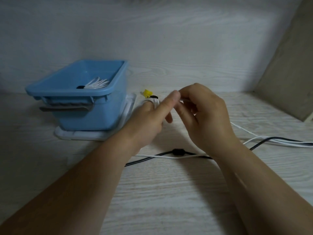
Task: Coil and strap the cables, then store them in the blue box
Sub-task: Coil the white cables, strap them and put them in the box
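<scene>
A blue box stands at the left on a white lid; inside it lies a coiled white cable with a black strap. My left hand has turns of a white cable wound around its fingers, index finger stretched out. My right hand pinches the same white cable near the left fingertip. The rest of that white cable trails to the right. A black cable with a thick ferrite bead lies across the table below my hands.
A yellow item and a black strap lie behind my left hand, beside the box. A beige panel leans at the right. The wall stands close behind the table.
</scene>
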